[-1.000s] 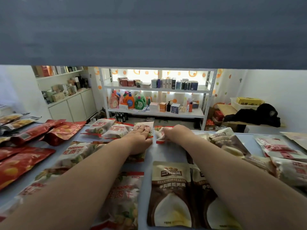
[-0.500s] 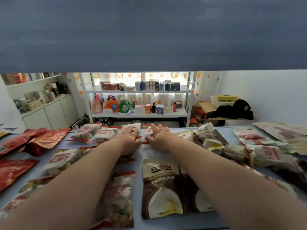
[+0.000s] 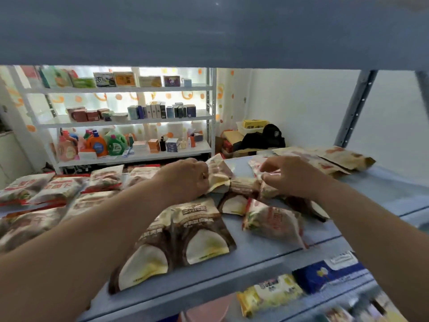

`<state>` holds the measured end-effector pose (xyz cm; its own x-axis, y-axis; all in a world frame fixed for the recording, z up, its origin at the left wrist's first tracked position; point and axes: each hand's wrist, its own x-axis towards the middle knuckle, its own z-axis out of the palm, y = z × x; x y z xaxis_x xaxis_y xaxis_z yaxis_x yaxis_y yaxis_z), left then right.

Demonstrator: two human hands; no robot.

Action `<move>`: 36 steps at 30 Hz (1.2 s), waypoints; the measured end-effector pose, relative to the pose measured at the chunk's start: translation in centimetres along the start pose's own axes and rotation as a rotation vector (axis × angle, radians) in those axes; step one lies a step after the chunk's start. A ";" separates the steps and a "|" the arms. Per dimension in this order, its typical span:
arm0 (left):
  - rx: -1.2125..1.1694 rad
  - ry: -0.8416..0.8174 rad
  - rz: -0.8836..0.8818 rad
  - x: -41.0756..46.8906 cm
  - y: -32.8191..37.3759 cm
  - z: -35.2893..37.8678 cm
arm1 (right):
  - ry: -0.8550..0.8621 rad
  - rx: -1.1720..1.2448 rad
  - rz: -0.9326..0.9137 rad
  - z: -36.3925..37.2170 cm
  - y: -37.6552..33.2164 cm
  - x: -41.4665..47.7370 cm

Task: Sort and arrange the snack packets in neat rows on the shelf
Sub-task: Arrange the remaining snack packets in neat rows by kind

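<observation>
Blue-grey shelf (image 3: pixel 260 254) of scattered snack packets (image 3: pixel 202 231), white rack (image 3: pixel 130 123) behind; left hand (image 3: pixel 185 177), right hand (image 3: pixel 293 176) each gripping one.

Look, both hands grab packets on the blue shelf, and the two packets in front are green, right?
Not green. In the head view the two front packets are brown and white. The left hand and right hand do grip other packets on the blue shelf.

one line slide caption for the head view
Left hand and right hand grip snack packets on the blue shelf.
</observation>
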<state>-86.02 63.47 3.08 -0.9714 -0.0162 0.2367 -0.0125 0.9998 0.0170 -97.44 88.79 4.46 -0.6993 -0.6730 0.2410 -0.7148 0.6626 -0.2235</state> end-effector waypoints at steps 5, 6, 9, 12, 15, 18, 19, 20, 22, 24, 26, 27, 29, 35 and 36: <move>0.005 -0.084 0.101 0.7 10.8 -0.1 | 0.031 0.085 0.046 -0.4 6.1 -2.5; 0.037 -0.135 0.090 0.6 12.9 0.3 | 0.056 0.091 0.051 -0.2 7.2 -2.7; 0.134 -0.331 -0.026 0.2 18.3 1.8 | 0.065 0.053 0.074 0.1 10.0 -2.9; 0.127 -0.386 -0.148 0.0 20.6 3.7 | -0.057 0.089 0.005 0.3 11.3 -2.8; 0.088 -0.329 -0.204 -0.7 21.7 4.3 | -0.130 0.117 -0.068 0.7 11.9 -1.8; -0.018 -0.261 -0.232 -1.4 22.1 4.1 | -0.190 0.062 -0.120 1.2 11.7 -0.6; -0.051 -0.230 -0.243 -1.8 22.0 4.0 | -0.187 0.035 -0.140 1.4 11.4 -0.4; -0.094 -0.184 -0.257 -2.4 21.9 3.8 | -0.167 0.020 -0.156 1.6 11.3 -0.2; -0.188 -0.053 -0.288 -3.9 21.5 3.3 | -0.102 0.034 -0.166 1.6 11.1 -0.4; -0.253 0.083 -0.325 -6.1 20.7 2.5 | -0.007 0.119 -0.166 1.4 10.8 -0.8; -0.274 0.182 -0.380 -8.9 19.5 1.6 | 0.085 0.254 -0.163 1.2 9.8 -1.4; -0.274 0.220 -0.412 -10.5 18.8 1.1 | 0.104 0.308 -0.164 1.2 8.7 -1.7; -0.271 0.274 -0.480 -13.7 17.3 0.2 | 0.076 0.367 -0.179 1.5 5.6 -2.4; -0.216 0.385 -0.622 -21.7 11.5 -2.5 | -0.019 0.496 -0.354 4.8 -6.9 -4.7; -0.202 0.391 -0.648 -22.9 10.5 -2.7 | -0.059 0.522 -0.379 5.4 -9.0 -5.0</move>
<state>-63.29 74.27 0.44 -0.6306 -0.6368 0.4436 -0.4688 0.7681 0.4362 -87.56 84.36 0.18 -0.3864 -0.8556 0.3444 -0.8122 0.1387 -0.5666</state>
